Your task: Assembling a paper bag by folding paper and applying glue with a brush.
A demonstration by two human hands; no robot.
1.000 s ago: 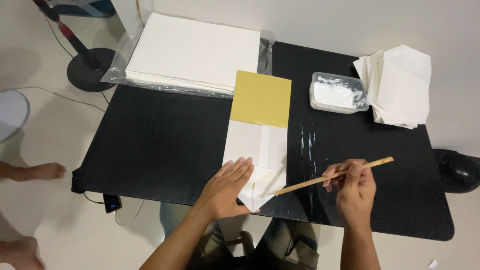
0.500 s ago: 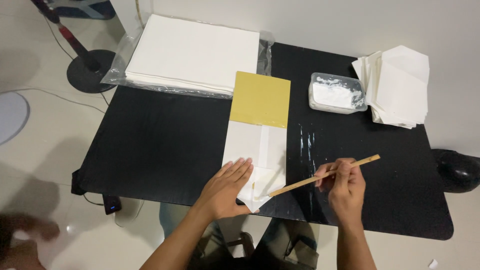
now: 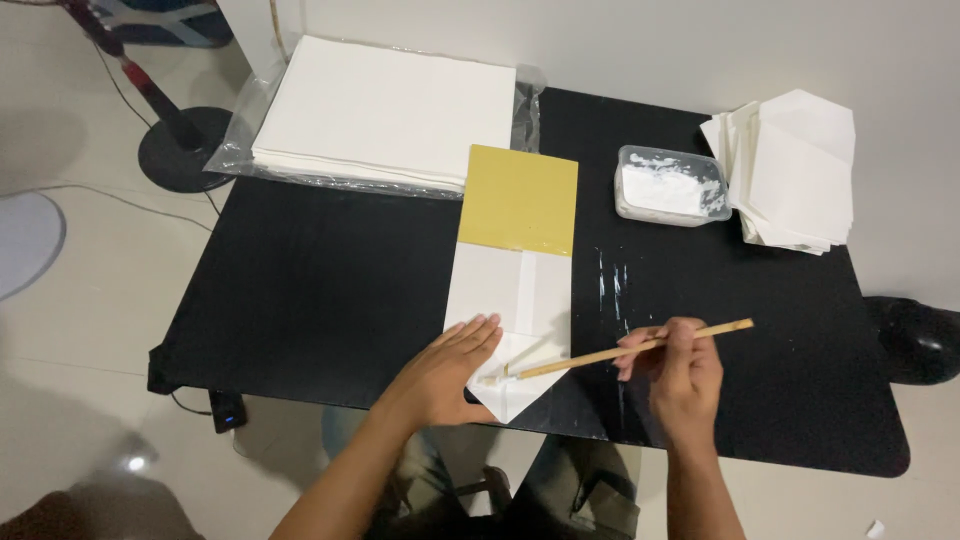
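Already partly folded, the white and gold paper sheet (image 3: 515, 270) lies along the middle of the black table (image 3: 320, 290), its gold half pointing away from the person and its near end turned in to a point at the table's front edge. That pointed flap looks formed but not yet stuck down, judging by the thin wooden stick (image 3: 620, 352) whose tip rests on it. The left hand (image 3: 440, 375) lies open and flat, palm down, pinning the flap's left side. The right hand (image 3: 685, 375) is closed around the stick, pinching it like a brush, wrist hovering just above the table. Beyond the sheet, toward the table's right rear, sits a clear tub of white paste (image 3: 668, 187), with a pile of finished white folded papers (image 3: 790, 170) beside it. At the left rear rests a stack of blank white sheets (image 3: 385, 110) on plastic wrap.
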